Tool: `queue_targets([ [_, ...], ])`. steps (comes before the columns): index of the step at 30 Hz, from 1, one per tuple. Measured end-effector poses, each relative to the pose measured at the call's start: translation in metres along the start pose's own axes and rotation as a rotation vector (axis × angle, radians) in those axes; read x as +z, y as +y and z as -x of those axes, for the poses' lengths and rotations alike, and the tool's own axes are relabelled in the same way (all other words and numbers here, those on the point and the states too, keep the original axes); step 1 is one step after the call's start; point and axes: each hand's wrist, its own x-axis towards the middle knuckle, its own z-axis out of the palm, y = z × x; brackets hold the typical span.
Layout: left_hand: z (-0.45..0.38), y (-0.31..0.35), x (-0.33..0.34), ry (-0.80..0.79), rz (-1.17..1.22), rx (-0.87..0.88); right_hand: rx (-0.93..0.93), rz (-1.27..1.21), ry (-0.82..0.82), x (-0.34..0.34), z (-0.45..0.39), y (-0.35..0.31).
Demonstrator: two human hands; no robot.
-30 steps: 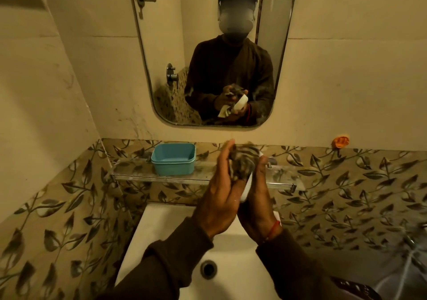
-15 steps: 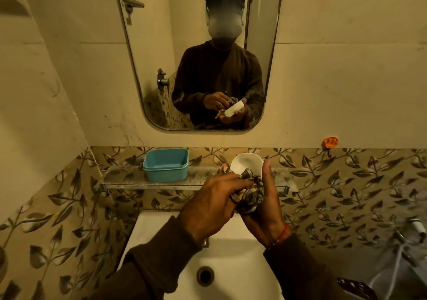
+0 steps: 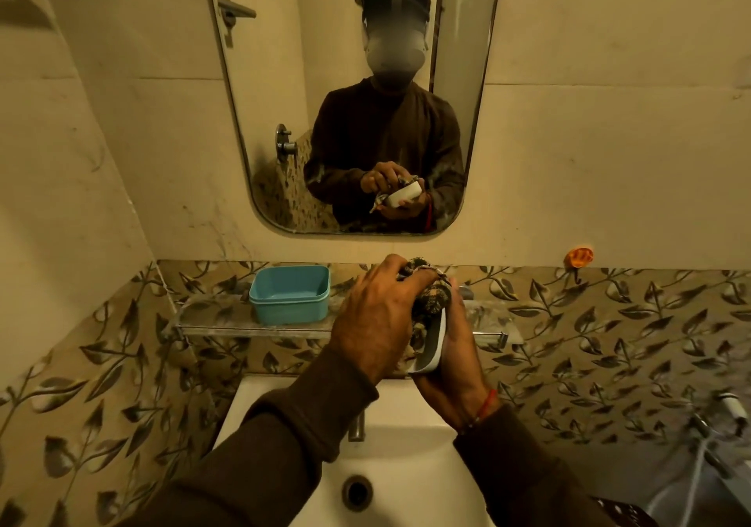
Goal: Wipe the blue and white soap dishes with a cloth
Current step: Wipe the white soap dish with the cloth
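the white soap dish (image 3: 433,343) is held up over the sink (image 3: 406,457), cradled from below and behind in the right hand (image 3: 455,364), fingers curled shut around its outer wall. it is tipped on edge, hollow turned leftward toward the other hand – a placement judged to give the cloth a clear way in while any drips fall into the basin. its long axis is seen running up and away from the wearer, near end low by the wrist, far end high near the glass shelf (image 3: 227,315).

the checked cloth (image 3: 433,297) is bunched in the left hand (image 3: 378,315), fingers closed over it and pressed into the dish's hollow and over its top rim; how deep it reaches cannot be told, since the hand covers it.

the blue soap dish (image 3: 289,295) is left upright on the shelf, open side up, long side along the wall – well apart from the hands, its wipe judged not yet in hand.
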Motion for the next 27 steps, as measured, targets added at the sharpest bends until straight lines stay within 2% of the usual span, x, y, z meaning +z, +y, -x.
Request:
queue_targets([
  [3, 0.000, -0.002, 0.001, -0.012, -0.084, -0.046, -0.045, 0.089, -0.028, 0.001, 0.000, -0.002],
  [6, -0.002, -0.005, 0.000, -0.089, -0.178, -0.106, -0.107, 0.172, -0.048, 0.002, 0.002, -0.003],
  [9, -0.001, -0.006, -0.002, -0.223, -0.291, -0.084, -0.188, 0.322, -0.002, 0.002, 0.003, 0.003],
  [14, 0.002, -0.004, -0.011, -0.433, -0.387, 0.034, -0.282, 0.385, 0.042, 0.001, 0.004, -0.005],
  [18, -0.005, 0.000, -0.026, -0.547, -0.276, 0.085, -0.302, 0.334, 0.003, 0.003, 0.002, -0.013],
  [23, -0.009, -0.003, -0.038, -0.602, 0.028, 0.139, -0.226, 0.164, -0.053, -0.001, 0.002, -0.015],
  [25, -0.008, -0.006, -0.038, -0.576, 0.174, 0.108, -0.184, 0.088, -0.062, -0.001, 0.003, -0.016],
  [27, -0.005, -0.005, -0.032, -0.484, 0.288, 0.077, -0.153, 0.019, -0.071, -0.001, 0.002, -0.019],
])
